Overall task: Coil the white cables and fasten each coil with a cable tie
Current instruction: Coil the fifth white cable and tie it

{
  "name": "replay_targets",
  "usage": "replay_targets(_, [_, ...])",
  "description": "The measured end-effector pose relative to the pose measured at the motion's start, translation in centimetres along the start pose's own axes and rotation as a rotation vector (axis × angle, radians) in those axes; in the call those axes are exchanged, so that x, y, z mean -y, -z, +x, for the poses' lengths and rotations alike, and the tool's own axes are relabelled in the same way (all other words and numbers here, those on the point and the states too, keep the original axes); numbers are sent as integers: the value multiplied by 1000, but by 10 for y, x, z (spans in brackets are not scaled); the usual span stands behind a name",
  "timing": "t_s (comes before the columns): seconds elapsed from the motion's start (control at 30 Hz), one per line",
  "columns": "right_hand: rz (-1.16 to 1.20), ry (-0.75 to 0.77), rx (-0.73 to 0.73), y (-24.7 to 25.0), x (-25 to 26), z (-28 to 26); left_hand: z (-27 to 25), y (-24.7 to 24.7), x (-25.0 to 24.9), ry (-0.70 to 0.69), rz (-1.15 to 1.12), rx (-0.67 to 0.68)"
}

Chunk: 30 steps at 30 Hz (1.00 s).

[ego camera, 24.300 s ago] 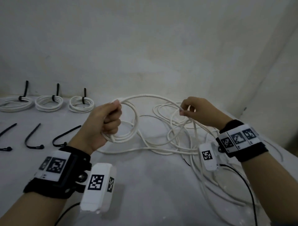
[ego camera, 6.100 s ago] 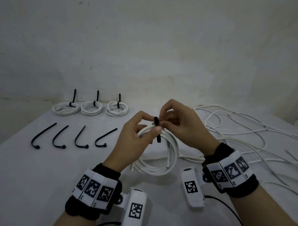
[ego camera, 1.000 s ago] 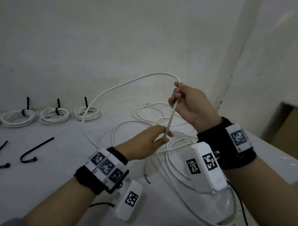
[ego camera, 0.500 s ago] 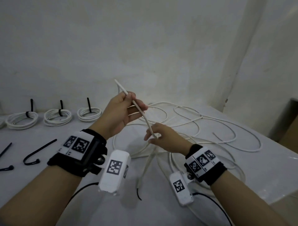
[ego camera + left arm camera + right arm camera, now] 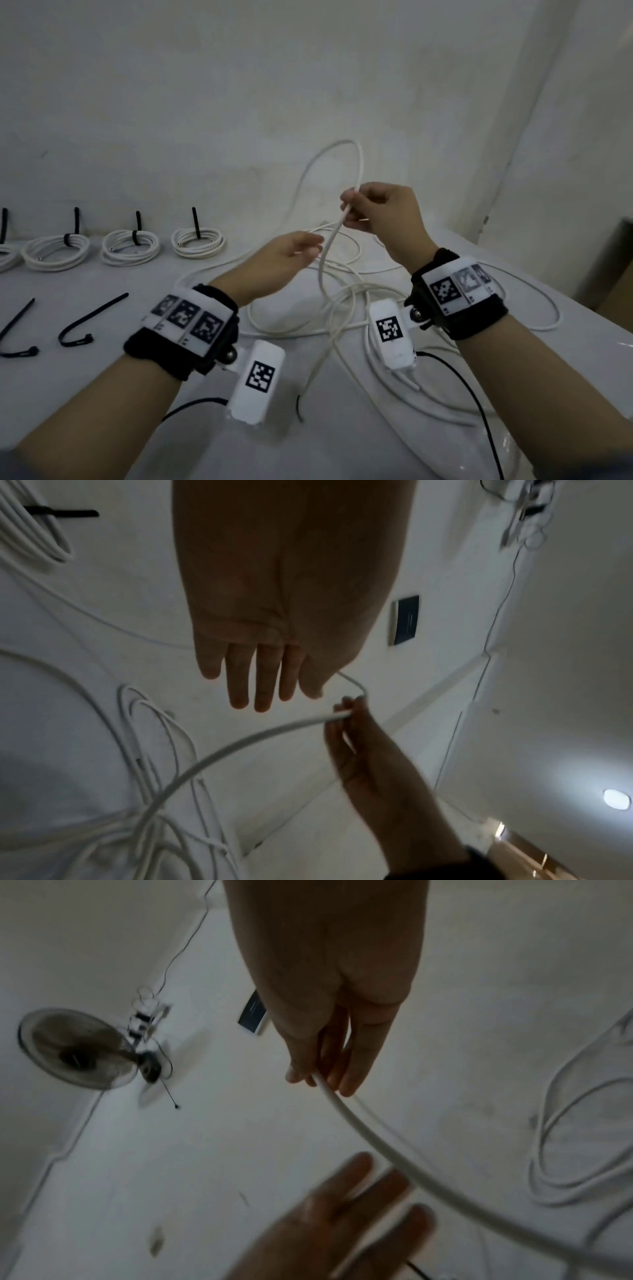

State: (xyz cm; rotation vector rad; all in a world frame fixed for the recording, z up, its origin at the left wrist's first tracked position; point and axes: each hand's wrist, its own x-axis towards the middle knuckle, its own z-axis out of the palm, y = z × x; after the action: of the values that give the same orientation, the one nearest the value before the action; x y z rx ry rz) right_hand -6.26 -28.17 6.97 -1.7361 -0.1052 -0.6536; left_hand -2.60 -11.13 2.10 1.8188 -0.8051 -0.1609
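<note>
Nearest, both forearms reach in over the white table (image 5: 102,394), each wrist carrying a black band with printed markers and a white camera pod.

Left hand (image 5: 274,260) is raised just above the tabletop, fingers straight and relaxed, holding nothing; in the left wrist view the fingers (image 5: 263,674) point out flat. The cable passes just beside the fingertips; contact cannot be told.

Right hand (image 5: 380,216) is higher and slightly farther, thumb and fingers pinching the cable (image 5: 325,260). From the pinch one part loops up against the wall and drops away left; the other part hangs down into the loose tangle (image 5: 342,318) lying on the table between and beyond the wrists, running off to the right.

Left side, mid-distance: two loose black ties (image 5: 89,318), hooked at one end, flat on the table.

Far left, near the wall (image 5: 239,85): a row of finished coils (image 5: 130,246), each bound by a black tie with its tail standing up.
</note>
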Motion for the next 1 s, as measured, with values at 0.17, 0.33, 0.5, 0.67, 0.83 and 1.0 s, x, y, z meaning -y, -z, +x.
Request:
replay_targets(0.17, [273,-96,-28,-6,14,0,-7,-11,4,-1,-76,73])
replay_targets(0.33, [-268,-8,-212,3,1,-3,-17,9,4,-5,-38,-40])
replay_targets(0.5, [-688,305,151,-7,9,-7,-25,27,-10,-46,-108,-76])
replay_targets(0.67, [-414,349,155,-16,28,-2,-37,53,-16,-47,-292,-154])
replay_targets(0.83, [-388,360,147,-27,25,8,-57,76,-14,27,-704,-154])
replay_targets(1.0, [-450,311,392,-33,-8,-9,-67,122,-22,-156,-1147,-328])
